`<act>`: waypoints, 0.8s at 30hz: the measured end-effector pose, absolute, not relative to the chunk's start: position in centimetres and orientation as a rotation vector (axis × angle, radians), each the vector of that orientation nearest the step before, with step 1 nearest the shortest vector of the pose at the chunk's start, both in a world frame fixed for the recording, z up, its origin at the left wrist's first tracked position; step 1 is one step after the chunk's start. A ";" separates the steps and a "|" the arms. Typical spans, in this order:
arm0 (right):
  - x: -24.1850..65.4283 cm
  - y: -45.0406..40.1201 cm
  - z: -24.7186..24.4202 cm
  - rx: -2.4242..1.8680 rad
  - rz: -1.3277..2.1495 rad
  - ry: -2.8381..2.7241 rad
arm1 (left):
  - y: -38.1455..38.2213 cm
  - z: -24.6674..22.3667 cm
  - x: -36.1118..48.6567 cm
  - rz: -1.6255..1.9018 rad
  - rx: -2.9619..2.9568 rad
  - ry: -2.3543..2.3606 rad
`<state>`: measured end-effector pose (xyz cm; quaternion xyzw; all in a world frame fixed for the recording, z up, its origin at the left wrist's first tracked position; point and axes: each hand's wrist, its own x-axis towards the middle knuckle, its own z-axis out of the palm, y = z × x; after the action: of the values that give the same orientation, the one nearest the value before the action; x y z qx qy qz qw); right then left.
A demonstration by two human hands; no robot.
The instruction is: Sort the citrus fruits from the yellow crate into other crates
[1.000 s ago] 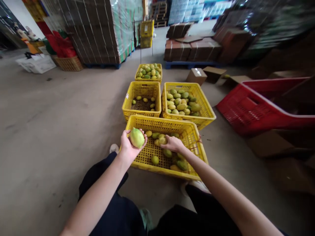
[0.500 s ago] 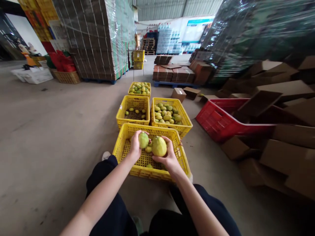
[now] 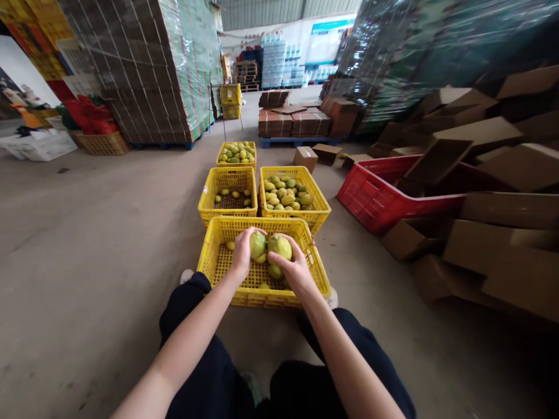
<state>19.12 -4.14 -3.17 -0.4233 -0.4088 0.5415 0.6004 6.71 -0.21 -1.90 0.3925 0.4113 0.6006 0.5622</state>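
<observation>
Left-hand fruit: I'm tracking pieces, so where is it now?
In the head view, the greenish fruit in the left hand is near centre, over the front yellow crate, left of the fruit in the right hand.

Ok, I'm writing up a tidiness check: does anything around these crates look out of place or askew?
Yes, on the right: cardboard boxes lie heaped at odd angles around the red crate, some open, with one piece slanting down into it. That looks untidy beside the yellow crates, which stand upright in a close group.
</observation>
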 end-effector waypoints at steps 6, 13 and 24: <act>17.7 -3.6 -2.2 -0.928 1.394 -0.738 | 0.1 -1.8 5.9 1.323 0.801 0.906; 17.1 -2.8 -2.2 -0.910 1.472 -0.657 | 0.4 -1.4 5.4 1.294 0.596 0.836; 15.6 -2.6 -2.0 -0.861 1.539 -0.697 | 0.5 -0.6 3.6 1.234 0.371 0.804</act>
<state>15.61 -2.64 -1.99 -0.3687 -0.2986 0.6593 0.5832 3.61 0.49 -0.63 0.1684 0.3646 0.5592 0.7253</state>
